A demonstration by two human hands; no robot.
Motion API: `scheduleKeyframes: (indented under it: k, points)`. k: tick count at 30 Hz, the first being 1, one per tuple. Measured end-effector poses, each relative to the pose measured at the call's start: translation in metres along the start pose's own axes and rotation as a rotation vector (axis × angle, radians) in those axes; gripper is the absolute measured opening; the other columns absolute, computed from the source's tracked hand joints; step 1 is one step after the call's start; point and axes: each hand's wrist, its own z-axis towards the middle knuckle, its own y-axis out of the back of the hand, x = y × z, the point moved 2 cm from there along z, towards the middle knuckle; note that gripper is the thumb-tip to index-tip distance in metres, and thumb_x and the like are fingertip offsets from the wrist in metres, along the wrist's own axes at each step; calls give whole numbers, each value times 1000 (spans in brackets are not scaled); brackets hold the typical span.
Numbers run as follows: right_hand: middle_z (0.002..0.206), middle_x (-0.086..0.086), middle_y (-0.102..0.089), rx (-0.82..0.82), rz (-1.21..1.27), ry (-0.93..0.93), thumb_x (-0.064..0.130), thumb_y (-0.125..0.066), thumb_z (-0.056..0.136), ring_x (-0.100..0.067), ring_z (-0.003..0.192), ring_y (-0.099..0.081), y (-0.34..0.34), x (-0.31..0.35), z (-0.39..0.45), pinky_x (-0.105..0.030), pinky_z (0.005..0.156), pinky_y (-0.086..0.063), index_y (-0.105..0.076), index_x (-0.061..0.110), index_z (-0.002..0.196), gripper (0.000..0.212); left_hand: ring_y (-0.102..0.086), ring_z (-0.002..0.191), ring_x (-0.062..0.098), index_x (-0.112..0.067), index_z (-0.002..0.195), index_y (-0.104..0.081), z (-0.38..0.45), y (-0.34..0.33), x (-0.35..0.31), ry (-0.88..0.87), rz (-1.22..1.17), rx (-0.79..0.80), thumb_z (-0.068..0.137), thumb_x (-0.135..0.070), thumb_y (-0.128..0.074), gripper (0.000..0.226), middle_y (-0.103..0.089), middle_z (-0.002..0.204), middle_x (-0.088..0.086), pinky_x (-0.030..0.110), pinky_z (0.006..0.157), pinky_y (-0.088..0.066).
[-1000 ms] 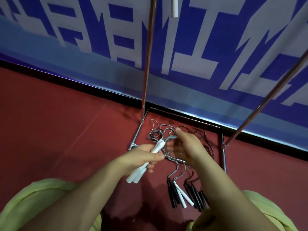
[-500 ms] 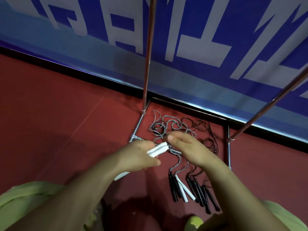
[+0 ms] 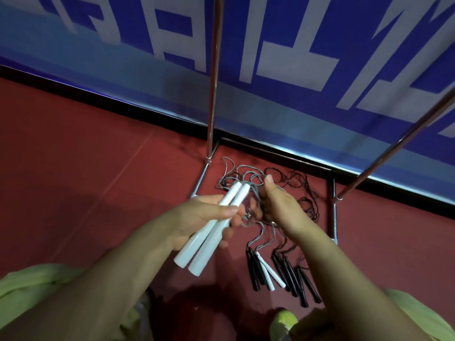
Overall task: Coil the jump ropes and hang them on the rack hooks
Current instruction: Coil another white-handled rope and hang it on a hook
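My left hand [image 3: 204, 217] grips the two white handles [image 3: 211, 230] of one jump rope side by side, their cord ends pointing away from me. My right hand [image 3: 275, 205] is curled around that rope's grey cord [image 3: 253, 195] just past the handle tips. On the red floor below lie several more ropes: black handles [image 3: 288, 274], one white pair [image 3: 268, 271], and tangled grey and black cords [image 3: 295, 183]. The metal rack's left pole [image 3: 213, 77] and right pole [image 3: 398, 141] rise from its floor frame. No hooks are in view.
A blue and white banner [image 3: 283, 57] covers the wall behind the rack. The rack's base bars [image 3: 333, 212] frame the heap of ropes. Red floor [image 3: 73, 168] stretches to the left. My green sleeves [image 3: 37, 281] show at the bottom corners.
My left hand has lifted and turned the white handles so both are in full view. My right hand has shifted from the handle tips onto the grey cord.
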Motion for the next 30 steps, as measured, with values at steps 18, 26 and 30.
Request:
scheduleKeyframes:
  k: [18,26,30]
  points:
    - [75,18,-63,155,-546,384,7,-61,90,7,71,-56,-4,42,-29,-8,68,-38,-70,20,96,17,-44,46,13,0,93,-58,11,23,-4,-34,359,-207,78,0,-64,16,-53,59,2,24,47,-37]
    - [53,4,-49,149,42,216,30,-76,65,-13,48,-39,6,20,-11,-26,47,-32,-62,27,64,14,-44,49,7,-17,102,-69,7,-11,13,64,523,247,84,-10,-63,20,-53,60,-5,20,50,-37]
    - [45,-3,-45,187,309,86,31,-74,70,-11,34,-36,-8,8,-3,-17,37,-24,-52,18,60,28,-43,46,9,-6,104,-65,4,-9,8,-26,264,227,80,-15,-57,27,-53,58,-2,20,47,-37]
